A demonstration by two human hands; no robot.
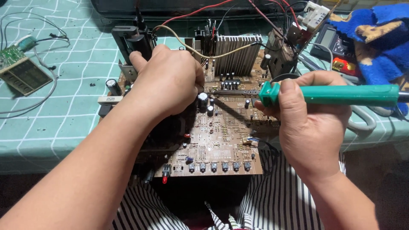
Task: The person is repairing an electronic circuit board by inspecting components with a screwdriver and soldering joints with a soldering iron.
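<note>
My table (64, 110) wears a teal cloth with a white grid, and its front edge drops off just above my striped lap. The big brown circuit board (221, 140) lies across the middle, its near edge hanging past the table edge. At far left sits a small green board (19, 70) with thin grey wires (42, 91) looping around it on the cloth. At far right, a blue and tan rag (375, 38) is heaped up, with a meter (330, 40) just beside it. A few dark specks dot the cloth left of the big board.
</note>
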